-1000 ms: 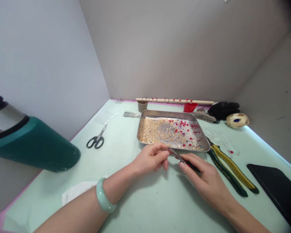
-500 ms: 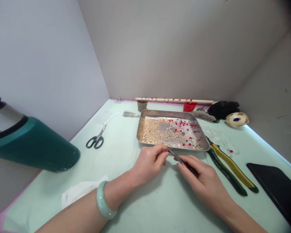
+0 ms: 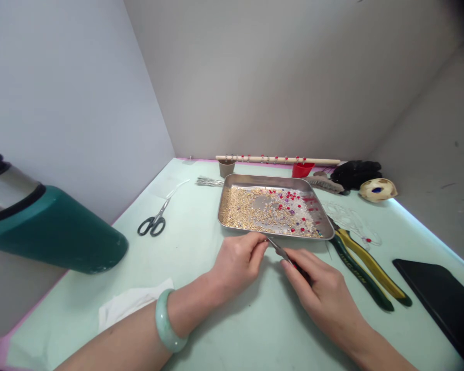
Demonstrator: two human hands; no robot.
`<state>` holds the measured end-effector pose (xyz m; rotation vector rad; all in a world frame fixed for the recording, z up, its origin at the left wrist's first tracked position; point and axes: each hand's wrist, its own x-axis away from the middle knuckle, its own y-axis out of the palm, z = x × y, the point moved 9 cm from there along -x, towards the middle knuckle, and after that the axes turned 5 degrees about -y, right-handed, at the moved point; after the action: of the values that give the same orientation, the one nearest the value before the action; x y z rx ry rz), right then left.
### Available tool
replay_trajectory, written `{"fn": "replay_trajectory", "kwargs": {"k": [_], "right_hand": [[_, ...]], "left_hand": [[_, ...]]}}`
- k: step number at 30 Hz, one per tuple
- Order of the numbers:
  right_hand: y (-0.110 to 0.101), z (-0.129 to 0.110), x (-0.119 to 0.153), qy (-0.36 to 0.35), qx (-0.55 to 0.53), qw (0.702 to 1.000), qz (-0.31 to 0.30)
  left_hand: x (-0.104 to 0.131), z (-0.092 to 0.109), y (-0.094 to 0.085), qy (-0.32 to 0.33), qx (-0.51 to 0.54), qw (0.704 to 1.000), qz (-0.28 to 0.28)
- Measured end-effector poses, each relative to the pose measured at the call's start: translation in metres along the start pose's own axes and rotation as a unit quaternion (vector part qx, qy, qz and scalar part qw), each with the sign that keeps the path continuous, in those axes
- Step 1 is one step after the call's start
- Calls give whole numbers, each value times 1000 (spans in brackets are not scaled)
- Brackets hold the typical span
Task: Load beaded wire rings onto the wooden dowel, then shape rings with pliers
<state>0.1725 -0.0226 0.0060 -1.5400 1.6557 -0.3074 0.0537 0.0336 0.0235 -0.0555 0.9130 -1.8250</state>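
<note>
My left hand [image 3: 239,257] is closed in a pinch in front of the bead tray; what sits between the fingertips is too small to make out. My right hand [image 3: 319,283] is wrapped round small pliers [image 3: 281,252] with dark handles and a touch of red. Their metal tip points up and left, meeting the left fingertips. Just behind both hands lies the shallow metal tray [image 3: 274,236], with gold beads [image 3: 239,206] spread over its left side and clear and red beads [image 3: 292,196] on the right.
Scissors [image 3: 154,221] and a green bottle [image 3: 58,232] are on the left. Large green-yellow pliers [image 3: 365,268] and a black flat object [image 3: 433,293] lie right. Behind the tray, a wooden rod [image 3: 251,158] holding small beaded rings rests across a brown cup [image 3: 227,168] and a red cup [image 3: 302,170].
The right hand and small pliers have shifted very slightly left. The left fingers have curled in a little at the pliers' tip. Everything else stays in place.
</note>
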Motion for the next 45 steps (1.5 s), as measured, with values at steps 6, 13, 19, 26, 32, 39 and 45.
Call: {"fn": "replay_trajectory", "kwargs": {"k": [6, 13, 19, 26, 32, 39, 45], "right_hand": [[-4, -7, 0, -32, 3, 999, 10], [-5, 9, -3, 29, -4, 1000, 0], [-1, 15, -4, 71, -18, 997, -32], [-1, 16, -5, 80, -32, 996, -39], [-2, 14, -3, 80, -42, 995, -35], [-2, 12, -4, 76, -52, 995, -38], [-1, 11, -6, 62, -44, 996, -43]], "left_hand": [[-3, -5, 3, -46, 72, 995, -44], [-5, -25, 33, -195, 343, 899, -193], [-1, -32, 41, -245, 383, 864, -216], [2, -31, 42, -274, 448, 822, -223], [4, -29, 45, -283, 467, 800, -247], [5, -30, 47, -294, 492, 781, -250], [5, -30, 45, -301, 490, 779, -250]]}}
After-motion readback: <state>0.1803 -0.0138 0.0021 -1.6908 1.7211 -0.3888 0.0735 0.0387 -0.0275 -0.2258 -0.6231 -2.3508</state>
